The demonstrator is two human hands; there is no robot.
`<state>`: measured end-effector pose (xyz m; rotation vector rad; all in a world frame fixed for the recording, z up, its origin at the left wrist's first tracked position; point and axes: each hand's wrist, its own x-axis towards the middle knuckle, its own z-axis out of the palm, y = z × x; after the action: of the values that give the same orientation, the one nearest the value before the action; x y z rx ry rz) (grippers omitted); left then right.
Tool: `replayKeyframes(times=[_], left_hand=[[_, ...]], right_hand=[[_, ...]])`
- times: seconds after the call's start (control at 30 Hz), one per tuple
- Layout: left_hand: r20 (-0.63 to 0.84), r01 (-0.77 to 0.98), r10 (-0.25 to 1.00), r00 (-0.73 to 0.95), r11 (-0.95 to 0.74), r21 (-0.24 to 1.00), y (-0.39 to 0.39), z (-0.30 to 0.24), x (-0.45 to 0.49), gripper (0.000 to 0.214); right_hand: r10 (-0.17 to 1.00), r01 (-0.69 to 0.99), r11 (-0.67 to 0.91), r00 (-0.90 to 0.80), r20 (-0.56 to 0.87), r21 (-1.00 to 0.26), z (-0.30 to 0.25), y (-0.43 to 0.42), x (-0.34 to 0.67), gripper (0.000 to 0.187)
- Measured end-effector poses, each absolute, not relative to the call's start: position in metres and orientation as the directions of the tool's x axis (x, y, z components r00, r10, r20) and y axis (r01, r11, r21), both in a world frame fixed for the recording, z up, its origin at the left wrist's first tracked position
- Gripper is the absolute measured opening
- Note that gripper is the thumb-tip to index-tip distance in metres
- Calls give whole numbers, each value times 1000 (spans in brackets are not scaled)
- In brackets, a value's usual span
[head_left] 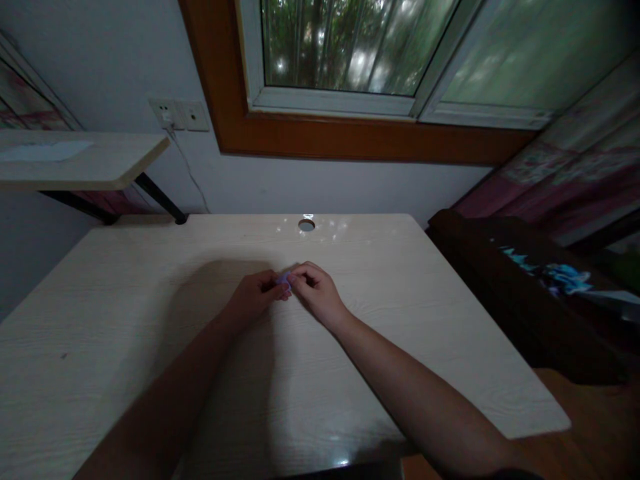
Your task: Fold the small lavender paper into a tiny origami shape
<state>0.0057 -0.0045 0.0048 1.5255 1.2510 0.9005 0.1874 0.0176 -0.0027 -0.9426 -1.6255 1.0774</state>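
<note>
Between my two hands is a small light-purple piece (284,279), perhaps folded paper; its exact kind is too small to make out. My left hand (255,293) pinches it from the left with thumb and fingers. From the right, my right hand (316,288) is closed on the same piece at its fingertips. Both hands are close together just above or on the pale wooden desk (400,320), past its middle. Fingers hide much of the purple piece.
A raised shelf (100,167) on black legs stands at the back left, with a sheet (45,151) on it. A round cable hole (307,225) is near the desk's far edge. A cord (190,170) hangs from the wall socket. Dark furniture (490,293) with blue items stands right.
</note>
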Motion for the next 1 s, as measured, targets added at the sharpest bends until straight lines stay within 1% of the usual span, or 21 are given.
replayKeyframes(times=[0.1, 0.27, 0.37, 0.57, 0.8, 0.9, 1.0], left_hand=[[27, 287, 978, 205, -86, 954, -4, 2, 5, 27], [137, 303, 986, 100, -161, 939, -4, 3, 4, 23], [179, 323, 980, 83, -197, 926, -4, 5, 4, 21], [152, 351, 985, 86, -173, 920, -3, 2, 4, 19], [97, 385, 987, 128, -139, 912, -1, 3, 4, 16], [80, 374, 984, 159, -135, 918, -2, 3, 3, 17], [93, 340, 982, 163, -145, 929, -3, 2, 3, 19]], right_hand=[[925, 96, 304, -269, 270, -948, -2, 17, 188, 18], [932, 121, 284, -269, 244, -951, -6, 17, 188, 18], [931, 151, 265, -297, 212, -952, -9, 17, 187, 18], [936, 187, 252, -297, 189, -950, -10, 18, 186, 21], [952, 160, 215, -253, 170, -963, -10, 18, 187, 23], [951, 150, 210, -260, 166, -966, -8, 17, 187, 23], [951, 152, 206, -265, 161, -967, -7, 17, 188, 23]])
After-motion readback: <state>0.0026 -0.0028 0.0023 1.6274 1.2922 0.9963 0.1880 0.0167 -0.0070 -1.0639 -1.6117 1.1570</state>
